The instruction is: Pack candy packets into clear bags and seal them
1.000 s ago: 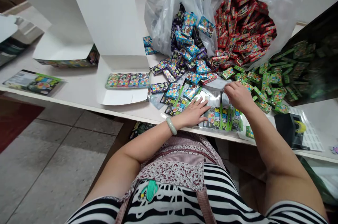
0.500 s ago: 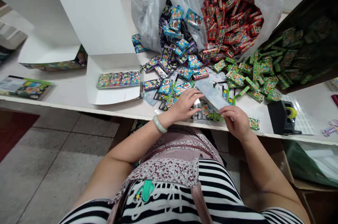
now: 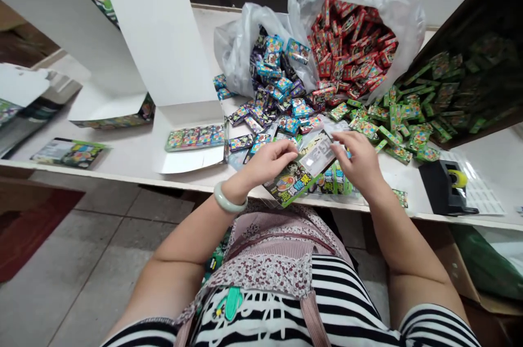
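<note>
A printed plastic candy bag point(image 3: 292, 179), black and green with a clear part, is tilted between my hands at the table's front edge. My left hand point(image 3: 269, 166) is closed on its left side, thumb along the upper edge. At its upper right corner, the thumb and fingers of my right hand point(image 3: 358, 162) pinch the plastic. More printed bags point(image 3: 337, 179) lie flat below it. Just beyond my hands are small blue candy boxes point(image 3: 301, 108), purple candy boxes point(image 3: 241, 142) and green candy boxes point(image 3: 363, 126).
Red candy boxes point(image 3: 355, 42) fill a clear plastic sack point(image 3: 408, 14) at the back. Left stands an open white carton point(image 3: 163, 53) with a row of small boxes point(image 3: 196, 137). A black tape dispenser point(image 3: 441, 189) sits on the right. Another flat bag point(image 3: 71, 152) lies far left.
The bag has turned, so its printed front and label now show. My left hand has closed on it; half a second ago its fingers were apart. The view has shifted slightly.
</note>
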`<move>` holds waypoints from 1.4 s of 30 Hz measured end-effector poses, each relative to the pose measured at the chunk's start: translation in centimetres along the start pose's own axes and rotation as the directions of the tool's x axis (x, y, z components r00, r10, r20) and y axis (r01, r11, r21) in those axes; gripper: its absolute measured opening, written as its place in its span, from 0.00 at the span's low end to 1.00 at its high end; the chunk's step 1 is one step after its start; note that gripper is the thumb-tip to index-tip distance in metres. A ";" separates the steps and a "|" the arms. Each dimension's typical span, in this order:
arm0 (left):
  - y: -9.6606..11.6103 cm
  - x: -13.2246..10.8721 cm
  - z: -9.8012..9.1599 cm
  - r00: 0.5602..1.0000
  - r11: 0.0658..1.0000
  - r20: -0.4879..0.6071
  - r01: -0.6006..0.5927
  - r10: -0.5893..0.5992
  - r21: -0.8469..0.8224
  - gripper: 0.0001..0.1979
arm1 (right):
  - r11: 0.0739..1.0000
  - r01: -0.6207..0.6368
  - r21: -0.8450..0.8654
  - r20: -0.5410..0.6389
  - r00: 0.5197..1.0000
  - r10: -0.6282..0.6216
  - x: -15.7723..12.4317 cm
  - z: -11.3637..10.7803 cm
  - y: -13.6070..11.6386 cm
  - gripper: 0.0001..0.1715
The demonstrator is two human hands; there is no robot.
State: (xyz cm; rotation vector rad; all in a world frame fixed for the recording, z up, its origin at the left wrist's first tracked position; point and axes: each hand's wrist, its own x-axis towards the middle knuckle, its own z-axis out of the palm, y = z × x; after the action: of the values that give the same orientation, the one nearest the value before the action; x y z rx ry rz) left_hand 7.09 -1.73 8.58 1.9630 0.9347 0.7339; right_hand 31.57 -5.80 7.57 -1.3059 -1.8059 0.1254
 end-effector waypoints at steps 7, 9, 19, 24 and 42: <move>-2.2 -1.3 0.6 0.999 0.970 0.016 0.043 -0.048 0.237 0.06 | 0.777 -0.551 0.306 0.439 0.805 0.398 0.3 2.8 1.4 0.20; -2.3 -1.7 0.3 0.999 0.951 0.028 0.029 -0.039 0.308 0.07 | 0.681 -0.635 0.365 0.580 0.727 0.367 0.6 2.9 1.6 0.23; -2.6 -3.9 0.4 0.985 0.783 0.047 -0.160 0.166 0.600 0.16 | 0.518 -0.720 0.461 0.725 0.642 0.247 0.0 5.0 0.7 0.24; -2.3 -4.8 1.2 0.979 0.673 0.112 -0.199 0.170 0.712 0.17 | 0.488 -0.711 0.506 0.754 0.640 0.151 0.3 4.7 -0.1 0.23; -5.5 -5.3 0.6 0.912 0.956 -0.349 0.125 -0.217 -0.266 0.16 | 0.414 -0.696 0.587 0.594 0.717 0.365 -3.2 9.5 -3.2 0.21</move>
State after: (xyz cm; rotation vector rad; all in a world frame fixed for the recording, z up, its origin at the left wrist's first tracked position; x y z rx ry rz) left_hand 2.74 -4.17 2.74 1.5327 1.1700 1.0896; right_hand 22.92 -6.14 1.66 -1.1607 -1.2131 1.4938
